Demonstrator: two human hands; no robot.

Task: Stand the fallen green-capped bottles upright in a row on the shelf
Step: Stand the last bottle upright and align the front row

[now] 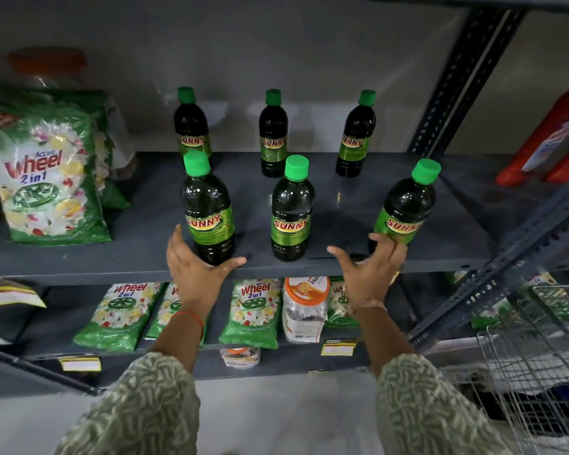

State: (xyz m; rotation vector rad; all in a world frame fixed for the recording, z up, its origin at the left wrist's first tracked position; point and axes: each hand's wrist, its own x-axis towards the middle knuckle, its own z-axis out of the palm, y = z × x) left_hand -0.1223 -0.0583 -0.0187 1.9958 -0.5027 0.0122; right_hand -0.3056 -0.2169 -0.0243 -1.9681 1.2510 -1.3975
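Several dark bottles with green caps and SUNNY labels stand upright on the grey shelf [342,205], in two rows of three. The front row holds a left bottle [207,205], a middle bottle [291,208] and a right bottle [404,208]. Behind them stand the back left bottle [191,123], back middle bottle [272,133] and back right bottle [357,133]. My left hand [194,267] is open just below the front left bottle's base. Beside the front right bottle's base, my right hand [372,267] is open, fingers spread, holding nothing.
Green Wheel detergent bags [46,178] lean at the shelf's left. Red bottles [552,139] lie on the neighbouring shelf to the right. The lower shelf carries more Wheel bags [253,310] and a clear jar [304,307]. A wire basket [536,362] sits at lower right.
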